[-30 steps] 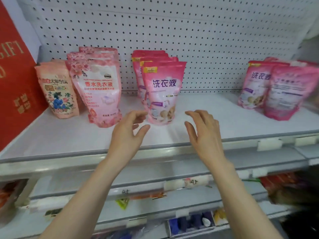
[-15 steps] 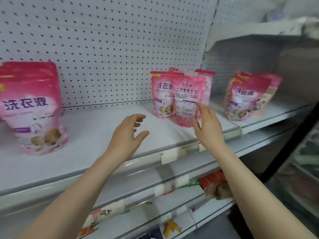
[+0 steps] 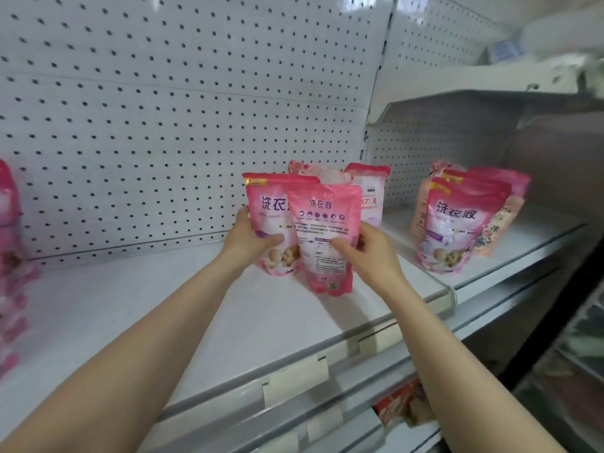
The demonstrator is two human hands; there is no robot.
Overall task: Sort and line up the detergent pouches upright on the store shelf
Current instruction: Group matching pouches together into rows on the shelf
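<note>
Just behind our left hand [image 3: 251, 240], gripping the front-facing pouch [image 3: 265, 206], and right hand [image 3: 369, 256], gripping the reversed pouch [image 3: 327, 223], rear pouches [image 3: 371, 191] could topple if we tug.

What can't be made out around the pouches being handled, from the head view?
Head view only:
1. Floral pouch: only its top shows behind the front pouches.
2. Front-label pouch: right side covered by the back-label pouch.
3. Left grip: fingers hidden behind that pouch.
4. Left-edge pouches: cut off, blurred.
5. Back-label fine print: too small.
</note>
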